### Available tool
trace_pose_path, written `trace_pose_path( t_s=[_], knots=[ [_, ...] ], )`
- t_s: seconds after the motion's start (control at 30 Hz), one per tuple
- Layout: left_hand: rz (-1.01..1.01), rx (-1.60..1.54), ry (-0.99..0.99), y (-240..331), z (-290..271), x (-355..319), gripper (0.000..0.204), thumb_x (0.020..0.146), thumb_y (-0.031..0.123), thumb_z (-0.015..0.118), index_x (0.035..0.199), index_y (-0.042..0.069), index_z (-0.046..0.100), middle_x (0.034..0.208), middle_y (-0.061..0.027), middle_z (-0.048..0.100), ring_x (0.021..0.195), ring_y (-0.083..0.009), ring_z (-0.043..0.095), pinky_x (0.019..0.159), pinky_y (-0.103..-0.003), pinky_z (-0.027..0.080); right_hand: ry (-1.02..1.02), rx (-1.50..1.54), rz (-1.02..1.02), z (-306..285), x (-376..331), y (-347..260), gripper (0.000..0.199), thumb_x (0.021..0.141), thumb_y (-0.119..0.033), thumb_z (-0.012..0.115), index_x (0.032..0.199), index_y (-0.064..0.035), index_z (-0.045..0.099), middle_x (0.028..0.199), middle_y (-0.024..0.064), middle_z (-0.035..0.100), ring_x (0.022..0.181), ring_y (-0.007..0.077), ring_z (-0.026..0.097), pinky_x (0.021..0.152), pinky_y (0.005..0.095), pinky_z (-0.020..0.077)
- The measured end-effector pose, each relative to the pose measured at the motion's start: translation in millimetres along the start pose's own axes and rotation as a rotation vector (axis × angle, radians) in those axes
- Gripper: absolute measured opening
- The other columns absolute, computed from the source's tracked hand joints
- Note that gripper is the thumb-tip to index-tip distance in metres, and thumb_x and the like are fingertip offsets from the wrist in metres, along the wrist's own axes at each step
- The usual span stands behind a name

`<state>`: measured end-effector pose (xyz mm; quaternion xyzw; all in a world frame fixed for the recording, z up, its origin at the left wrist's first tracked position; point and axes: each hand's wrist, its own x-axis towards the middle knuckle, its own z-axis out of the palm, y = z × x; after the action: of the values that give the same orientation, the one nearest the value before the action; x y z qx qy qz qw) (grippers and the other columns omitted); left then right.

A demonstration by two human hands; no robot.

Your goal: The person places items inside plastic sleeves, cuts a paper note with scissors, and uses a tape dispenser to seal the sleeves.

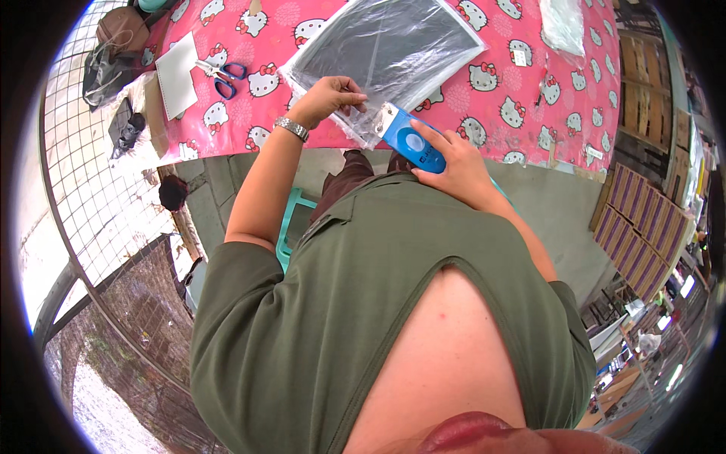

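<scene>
A flat dark rectangular panel with a pale rim, covered in clear plastic film (378, 45), lies tilted on the table in front of me. Over its near corner my left hand (333, 100), with a metal watch on the wrist, has thumb and fingers pinched together. Whatever is between those fingertips is too small to make out; loose film bunches just below them. My right hand (457, 165) grips a blue, flat, round-ended thing (414, 141) with a pale round centre and a white end. That white end points toward the film's corner, close to my left fingers.
A pink patterned cloth (484, 113) covers the table. Blue-handled scissors (224, 79) and white paper (178, 74) lie left; a red pen-like stick (542, 85) and a clear plastic bundle (563, 26) lie right. A turquoise stool (291, 219) and striped cartons (643, 227) stand below.
</scene>
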<state>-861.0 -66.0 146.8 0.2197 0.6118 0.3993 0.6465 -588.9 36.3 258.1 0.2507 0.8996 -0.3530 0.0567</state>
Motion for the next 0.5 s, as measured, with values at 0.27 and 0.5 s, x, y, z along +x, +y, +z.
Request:
trace_pose_path(
  t_s=[0.27, 0.5],
  knots=[
    [0.011, -0.1, 0.106, -18, 13, -5, 0.016, 0.088, 0.017, 0.065, 0.091, 0.001, 0.061, 0.079, -0.0085, 0.07, 0.061, -0.008, 0.054, 0.058, -0.023, 0.043, -0.03, -0.004, -0.01, 3, 0, 5, 0.079, 0.068, -0.03, 0.078, 0.139, -0.0327, 0.044, 0.085, 0.0117, 0.054, 0.078, 0.0304, 0.06, 0.07, 0.0419, 0.05],
    [0.058, -0.127, 0.196, -30, 23, -5, 0.016, 0.088, 0.017, 0.065, 0.092, 0.001, 0.063, 0.078, -0.0063, 0.068, 0.061, -0.0092, 0.054, 0.059, -0.024, 0.044, -0.029, -0.032, -0.02, 1, 2, 4, 0.079, 0.069, -0.031, 0.078, 0.14, -0.0322, 0.044, 0.086, 0.0113, 0.054, 0.078, 0.0304, 0.06, 0.071, 0.042, 0.0501]
  ],
)
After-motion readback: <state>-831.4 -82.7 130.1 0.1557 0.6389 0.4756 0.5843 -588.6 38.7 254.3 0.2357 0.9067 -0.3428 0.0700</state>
